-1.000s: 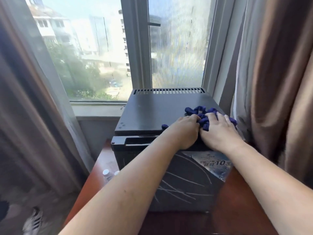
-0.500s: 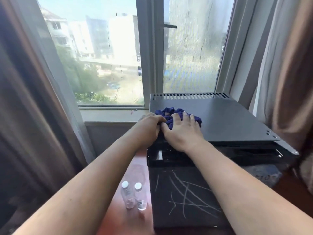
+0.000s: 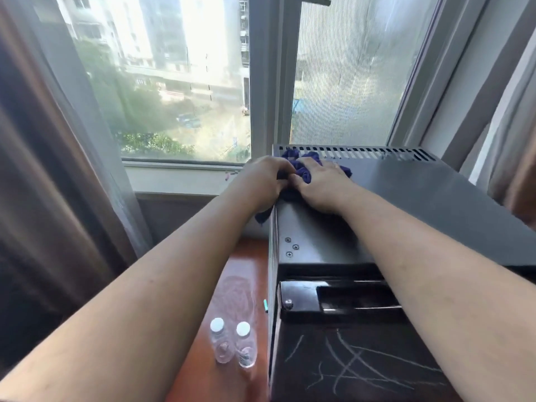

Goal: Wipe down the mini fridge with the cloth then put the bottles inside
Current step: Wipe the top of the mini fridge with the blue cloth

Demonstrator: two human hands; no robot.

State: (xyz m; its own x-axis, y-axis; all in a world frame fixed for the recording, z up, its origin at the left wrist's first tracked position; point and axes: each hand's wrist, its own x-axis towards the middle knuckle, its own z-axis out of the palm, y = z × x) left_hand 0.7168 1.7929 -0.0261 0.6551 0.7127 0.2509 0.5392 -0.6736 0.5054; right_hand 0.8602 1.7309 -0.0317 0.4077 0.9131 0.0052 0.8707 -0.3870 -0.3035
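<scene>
Head view, frame centre: left hand point(image 3: 266, 181) grips the cloth point(image 3: 303, 172) with curled fingers; right hand point(image 3: 322, 184) presses it, fingers flat, onto the mini fridge point(image 3: 435, 213) top. Two bottles point(image 3: 221, 343) stand lower centre, left of it.

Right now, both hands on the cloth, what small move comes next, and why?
Probably sweep the cloth rightward along the vent slots. The left hand grips it and the right hand presses it at the far-left corner of the mini fridge; the rear strip lies open to the right.

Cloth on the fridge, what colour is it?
The cloth is dark blue-purple, clearest in the head view.
</scene>
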